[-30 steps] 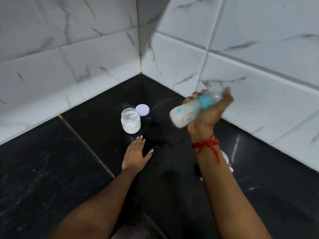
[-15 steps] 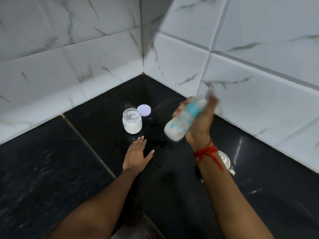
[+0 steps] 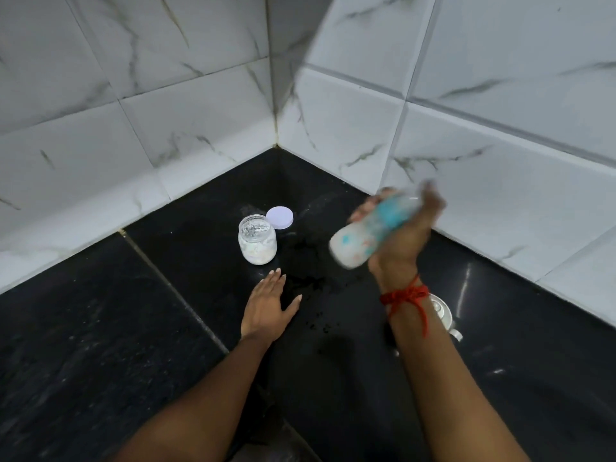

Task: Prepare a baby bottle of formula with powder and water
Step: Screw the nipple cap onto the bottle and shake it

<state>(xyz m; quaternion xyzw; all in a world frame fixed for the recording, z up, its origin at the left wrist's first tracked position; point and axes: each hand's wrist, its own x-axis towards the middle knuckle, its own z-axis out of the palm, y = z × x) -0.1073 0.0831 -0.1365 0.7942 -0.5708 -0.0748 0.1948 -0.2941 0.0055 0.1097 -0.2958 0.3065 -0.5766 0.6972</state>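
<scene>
My right hand [image 3: 405, 238] grips a baby bottle [image 3: 363, 236] with a teal ring and milky white liquid, held tilted above the black counter, its base pointing down left. The bottle is blurred by motion. My left hand [image 3: 268, 310] rests flat on the counter with straight fingers, just in front of an open glass jar [image 3: 257, 240] of white powder. The jar's pale lilac lid [image 3: 280, 217] lies flat behind it.
The black stone counter [image 3: 100, 345] ends in a corner of white marble tile walls [image 3: 500, 161]. Dark specks are scattered in front of the jar. A white round object [image 3: 441, 311] lies partly hidden behind my right wrist, which wears a red thread.
The bottle has swung down and back up in my right hand, blurred in every frame. My left hand, the jar and the lid have stayed where they were.
</scene>
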